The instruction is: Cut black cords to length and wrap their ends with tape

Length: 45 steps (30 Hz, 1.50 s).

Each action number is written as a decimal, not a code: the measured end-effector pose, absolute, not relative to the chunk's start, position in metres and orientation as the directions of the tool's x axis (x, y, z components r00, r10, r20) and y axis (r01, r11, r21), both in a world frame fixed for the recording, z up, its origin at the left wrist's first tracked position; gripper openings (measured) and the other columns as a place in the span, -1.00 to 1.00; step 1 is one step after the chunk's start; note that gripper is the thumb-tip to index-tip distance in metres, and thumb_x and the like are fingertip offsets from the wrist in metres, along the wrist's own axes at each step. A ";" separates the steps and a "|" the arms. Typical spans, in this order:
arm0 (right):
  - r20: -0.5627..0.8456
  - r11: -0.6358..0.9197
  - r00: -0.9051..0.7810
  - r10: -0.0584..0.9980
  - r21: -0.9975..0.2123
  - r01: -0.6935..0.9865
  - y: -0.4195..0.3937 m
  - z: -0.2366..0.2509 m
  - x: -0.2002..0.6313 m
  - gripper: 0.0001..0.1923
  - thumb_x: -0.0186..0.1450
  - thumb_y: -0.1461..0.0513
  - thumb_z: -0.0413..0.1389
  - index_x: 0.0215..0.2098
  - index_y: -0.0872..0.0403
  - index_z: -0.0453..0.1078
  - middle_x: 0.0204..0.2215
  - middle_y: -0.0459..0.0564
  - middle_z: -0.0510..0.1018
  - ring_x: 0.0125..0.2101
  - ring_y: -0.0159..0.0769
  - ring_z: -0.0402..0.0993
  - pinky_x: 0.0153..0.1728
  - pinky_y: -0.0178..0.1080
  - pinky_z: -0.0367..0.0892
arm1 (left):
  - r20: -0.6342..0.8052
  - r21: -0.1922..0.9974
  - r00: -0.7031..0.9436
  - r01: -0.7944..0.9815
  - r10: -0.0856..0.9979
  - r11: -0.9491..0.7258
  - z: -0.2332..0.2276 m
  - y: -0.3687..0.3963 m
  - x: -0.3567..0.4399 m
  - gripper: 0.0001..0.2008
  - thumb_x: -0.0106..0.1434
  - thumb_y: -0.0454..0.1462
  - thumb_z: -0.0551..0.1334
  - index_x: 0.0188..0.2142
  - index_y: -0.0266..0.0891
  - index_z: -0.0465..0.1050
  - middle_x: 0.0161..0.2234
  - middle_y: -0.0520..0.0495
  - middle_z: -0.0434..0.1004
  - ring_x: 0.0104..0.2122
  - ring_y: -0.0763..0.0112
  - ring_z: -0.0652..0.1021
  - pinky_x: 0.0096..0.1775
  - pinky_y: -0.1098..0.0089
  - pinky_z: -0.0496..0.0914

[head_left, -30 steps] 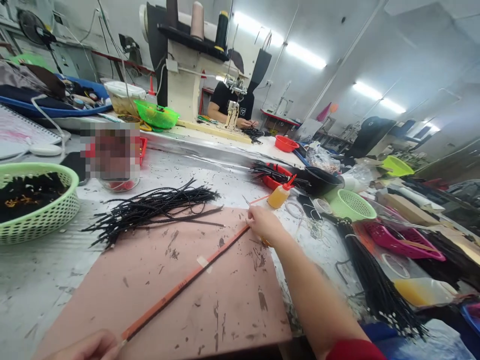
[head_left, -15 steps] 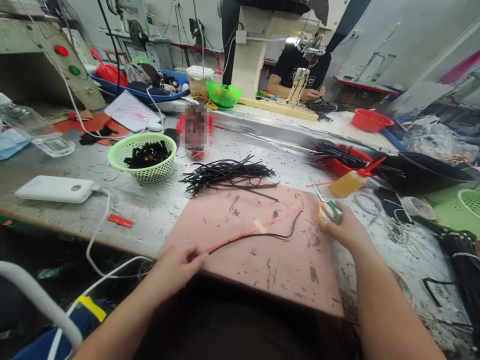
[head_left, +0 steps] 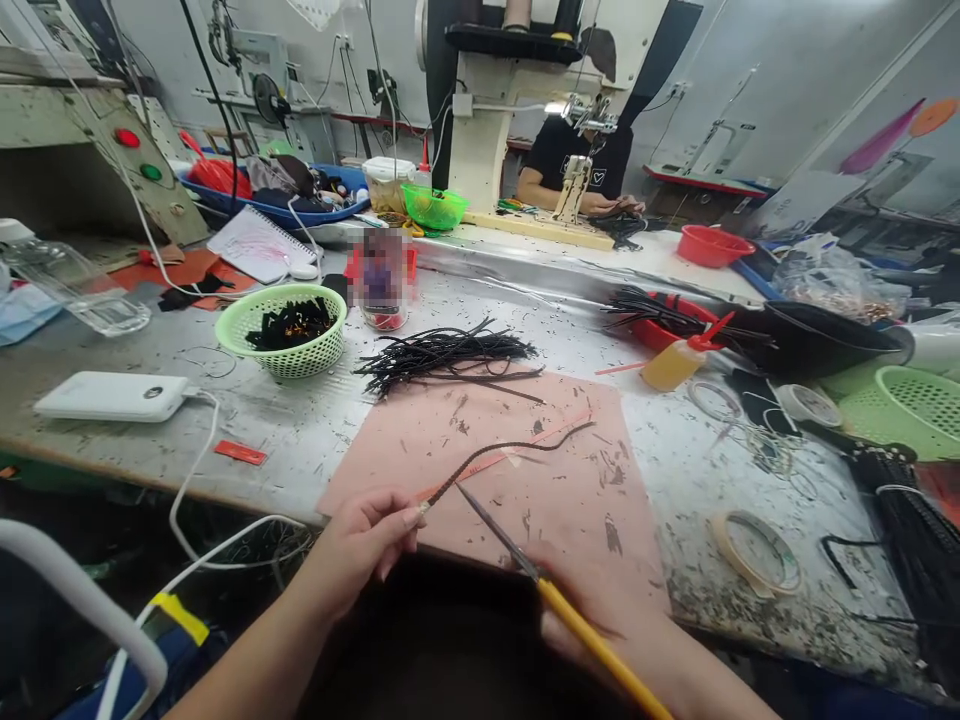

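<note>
One end of a black braided cord (head_left: pixel 510 450) is pinched in the left hand (head_left: pixel 360 545) over the pink mat (head_left: pixel 592 520), while yellow-handled scissors (head_left: pixel 525 560) are gripped in the right hand (head_left: pixel 600 620), tips brought near the held end. No cut appears made yet; a pile of cords (head_left: pixel 442 357) lies unprocessed beyond the mat.

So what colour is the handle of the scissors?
Yellow: the scissors' long handle in the right hand, seen in the head view.
</note>
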State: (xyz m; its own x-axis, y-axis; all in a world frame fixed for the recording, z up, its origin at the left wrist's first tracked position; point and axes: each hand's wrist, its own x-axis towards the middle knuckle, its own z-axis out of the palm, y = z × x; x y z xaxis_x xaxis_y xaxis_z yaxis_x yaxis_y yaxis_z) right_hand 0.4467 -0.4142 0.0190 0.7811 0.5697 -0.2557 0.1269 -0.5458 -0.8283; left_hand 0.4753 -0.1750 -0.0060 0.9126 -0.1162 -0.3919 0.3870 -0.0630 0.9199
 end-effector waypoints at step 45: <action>0.121 -0.924 0.945 0.302 -0.205 0.322 -0.429 -0.032 0.539 -0.50 0.12 0.39 -0.06 0.02 0.00 0.25 -0.30 0.04 0.47 -0.27 -0.21 0.37 -0.29 -0.26 0.28 | -0.066 0.375 0.989 -0.101 -0.135 -0.921 -0.021 -0.168 0.502 -0.78 0.11 -0.34 -0.02 -0.36 -0.12 0.37 -0.37 -0.04 0.51 -0.38 0.29 0.50 -0.39 0.39 0.28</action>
State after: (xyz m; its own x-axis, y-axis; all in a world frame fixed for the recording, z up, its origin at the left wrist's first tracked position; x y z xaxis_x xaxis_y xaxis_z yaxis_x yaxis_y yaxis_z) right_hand 0.5393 -0.4291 -0.0320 0.9455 0.3025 0.1207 0.3218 -0.9244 -0.2047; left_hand 0.5017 -0.1681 -0.0206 0.9886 -0.1353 -0.0657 -0.1012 -0.9214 0.3752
